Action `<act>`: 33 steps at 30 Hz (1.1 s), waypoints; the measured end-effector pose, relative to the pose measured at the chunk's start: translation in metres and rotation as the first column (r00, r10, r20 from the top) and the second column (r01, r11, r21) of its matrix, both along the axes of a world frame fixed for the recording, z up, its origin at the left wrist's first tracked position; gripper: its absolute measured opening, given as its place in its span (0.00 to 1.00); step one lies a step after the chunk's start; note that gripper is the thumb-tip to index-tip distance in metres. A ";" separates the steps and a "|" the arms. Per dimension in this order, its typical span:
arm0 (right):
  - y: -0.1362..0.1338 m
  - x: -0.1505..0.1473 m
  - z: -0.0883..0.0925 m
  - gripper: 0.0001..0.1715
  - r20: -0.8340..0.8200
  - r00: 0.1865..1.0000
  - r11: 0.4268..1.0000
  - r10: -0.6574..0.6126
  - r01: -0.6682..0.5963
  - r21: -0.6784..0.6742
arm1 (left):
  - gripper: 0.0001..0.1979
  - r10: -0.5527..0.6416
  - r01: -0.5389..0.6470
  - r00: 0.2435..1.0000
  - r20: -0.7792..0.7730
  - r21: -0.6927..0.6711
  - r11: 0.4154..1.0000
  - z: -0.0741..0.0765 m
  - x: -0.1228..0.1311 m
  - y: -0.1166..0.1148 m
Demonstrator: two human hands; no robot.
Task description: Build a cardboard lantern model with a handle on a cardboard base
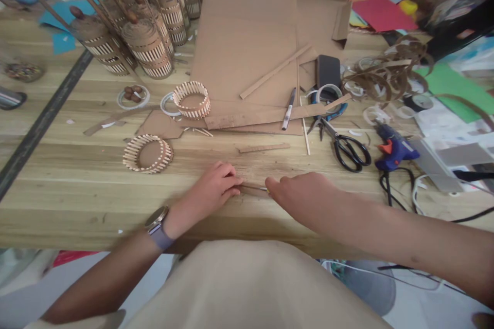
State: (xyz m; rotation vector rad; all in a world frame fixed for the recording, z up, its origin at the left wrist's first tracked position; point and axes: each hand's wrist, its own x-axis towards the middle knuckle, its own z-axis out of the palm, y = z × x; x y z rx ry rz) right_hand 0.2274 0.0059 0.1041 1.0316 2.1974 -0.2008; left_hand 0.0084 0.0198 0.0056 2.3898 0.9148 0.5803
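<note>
A small brown cardboard strip lies flat near the table's front edge, between my two hands. My left hand pinches its left end against the wood, fingers drawn together. At its right end, my right hand is closed round what looks like a utility knife; only a thin blade and a bit of yellow show, and the palm hides the rest. Just beyond lies another narrow cardboard strip. To the left stands a round cardboard base ringed with short sticks, and behind it a similar stick ring.
Large cardboard sheets cover the back middle. Black-handled scissors, a blue glue gun with its cable and a marker lie to the right. Stick-and-cardboard lanterns stand back left, near a tape roll holding brown beads.
</note>
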 end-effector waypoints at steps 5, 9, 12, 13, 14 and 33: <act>-0.001 0.002 0.003 0.24 0.032 0.997 0.997 0.070 -0.070 0.015 | 0.06 -0.027 0.028 0.999 -0.022 0.030 0.999 -0.001 0.000 0.001; -0.003 0.008 0.009 0.26 0.082 0.991 0.994 0.108 -0.109 0.007 | 0.05 -0.051 0.053 0.997 -0.053 0.047 0.997 0.000 -0.001 0.003; -0.004 0.016 0.010 0.24 0.094 0.992 0.996 0.085 -0.086 0.003 | 0.05 -0.059 0.061 0.997 -0.039 0.058 0.996 -0.001 -0.002 0.004; -0.004 0.019 0.009 0.24 0.095 0.993 0.997 0.073 -0.073 -0.005 | 0.05 -0.061 0.063 0.998 -0.030 0.067 0.996 -0.001 -0.002 0.004; -0.005 0.022 0.008 0.24 0.094 0.994 0.998 0.063 -0.062 -0.012 | 0.06 -0.063 0.064 0.998 -0.022 0.078 0.995 -0.001 -0.002 0.004; -0.016 0.051 0.003 0.27 0.066 0.997 0.999 -0.040 0.040 0.013 | 0.06 -0.058 0.060 0.998 -0.017 0.088 0.994 0.001 -0.002 0.003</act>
